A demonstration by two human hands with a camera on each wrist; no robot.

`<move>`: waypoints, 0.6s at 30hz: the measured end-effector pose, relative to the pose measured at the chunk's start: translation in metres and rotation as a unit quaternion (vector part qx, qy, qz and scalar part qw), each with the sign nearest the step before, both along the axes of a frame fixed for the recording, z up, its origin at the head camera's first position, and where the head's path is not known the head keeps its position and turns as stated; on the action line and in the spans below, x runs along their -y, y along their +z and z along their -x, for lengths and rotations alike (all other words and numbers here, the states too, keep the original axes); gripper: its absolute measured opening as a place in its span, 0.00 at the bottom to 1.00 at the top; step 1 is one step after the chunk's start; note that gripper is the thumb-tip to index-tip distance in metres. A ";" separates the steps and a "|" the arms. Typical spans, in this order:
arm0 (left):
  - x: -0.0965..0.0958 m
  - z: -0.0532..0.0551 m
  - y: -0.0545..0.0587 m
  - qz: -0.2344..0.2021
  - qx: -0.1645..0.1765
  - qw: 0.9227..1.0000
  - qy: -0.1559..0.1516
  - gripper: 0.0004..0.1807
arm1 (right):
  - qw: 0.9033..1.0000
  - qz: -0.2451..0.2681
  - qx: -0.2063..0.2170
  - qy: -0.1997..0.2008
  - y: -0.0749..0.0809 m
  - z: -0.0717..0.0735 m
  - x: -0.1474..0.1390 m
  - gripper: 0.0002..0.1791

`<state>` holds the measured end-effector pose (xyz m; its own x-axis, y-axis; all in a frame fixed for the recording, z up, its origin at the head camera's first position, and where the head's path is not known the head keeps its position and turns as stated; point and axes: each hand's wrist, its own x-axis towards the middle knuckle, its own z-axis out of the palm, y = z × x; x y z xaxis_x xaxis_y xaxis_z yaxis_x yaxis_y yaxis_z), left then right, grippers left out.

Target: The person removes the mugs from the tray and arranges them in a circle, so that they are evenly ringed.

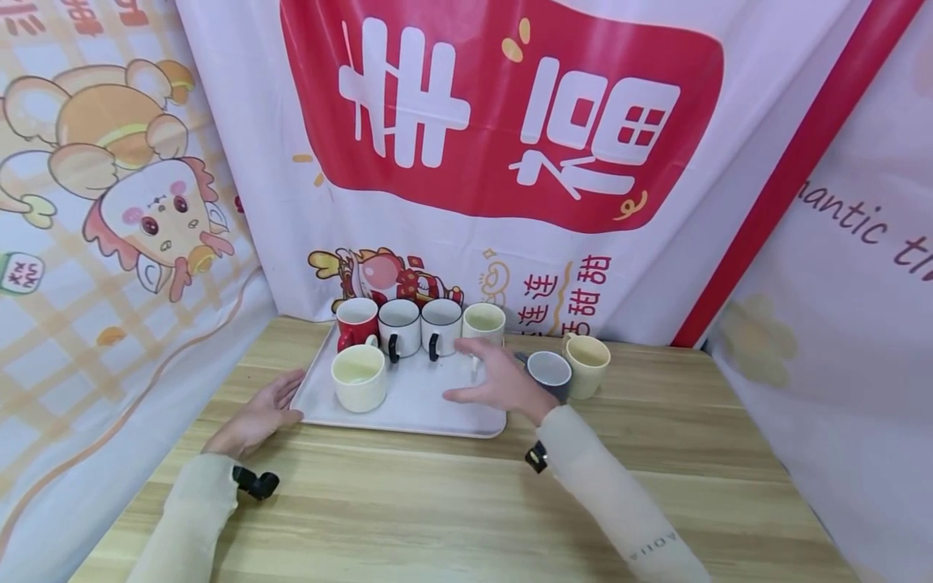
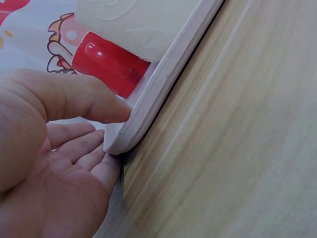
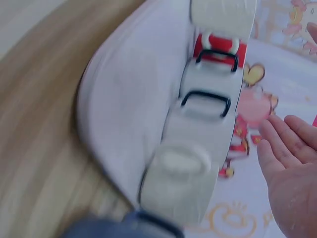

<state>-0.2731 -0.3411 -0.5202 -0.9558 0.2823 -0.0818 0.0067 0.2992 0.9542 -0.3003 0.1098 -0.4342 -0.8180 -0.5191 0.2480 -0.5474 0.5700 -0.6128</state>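
Note:
My left hand (image 1: 258,414) is at the left edge of the white tray (image 1: 430,409). Its thumb touches the rim, while the fingers (image 2: 84,148) lie straight along the corner. Above the tray's right part hovers my right hand (image 1: 503,376), fingers (image 3: 285,141) spread and holding nothing. Nearest to it stands a cream mug (image 1: 484,320) at the back. Left of that are two white mugs with black handles (image 1: 441,324) (image 1: 399,325) and a red mug (image 1: 357,318). Another cream mug (image 1: 359,380) stands in front of the red one.
Right of the tray, a dark grey mug (image 1: 550,372) and a pale yellow mug (image 1: 587,368) stand on the wooden table (image 1: 437,510). A printed cloth (image 1: 437,219) hangs close behind the tray, with more cloth at both sides.

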 end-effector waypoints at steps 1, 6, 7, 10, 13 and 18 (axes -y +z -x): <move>0.000 0.000 0.000 0.000 0.001 1.000 0.001 0.52 | 1.000 0.001 0.004 0.003 -0.001 -0.001 0.010 0.51; 0.001 -0.002 -0.001 0.000 0.001 1.000 0.001 0.52 | 1.000 0.014 0.023 0.007 -0.005 -0.006 0.050 0.51; 0.001 -0.002 0.000 -0.002 0.001 1.000 0.002 0.52 | 0.999 0.018 0.026 0.006 -0.007 -0.007 0.057 0.51; 0.001 -0.002 0.000 -0.004 -0.002 1.000 0.002 0.52 | 0.999 0.043 0.031 0.001 -0.013 -0.007 0.076 0.50; 0.000 -0.002 0.000 -0.005 -0.006 1.000 0.002 0.51 | 0.996 0.080 0.046 -0.011 -0.024 -0.006 0.093 0.50; -0.001 -0.003 -0.001 -0.007 -0.010 1.000 0.002 0.51 | 0.986 0.143 0.084 -0.037 -0.043 -0.005 0.113 0.52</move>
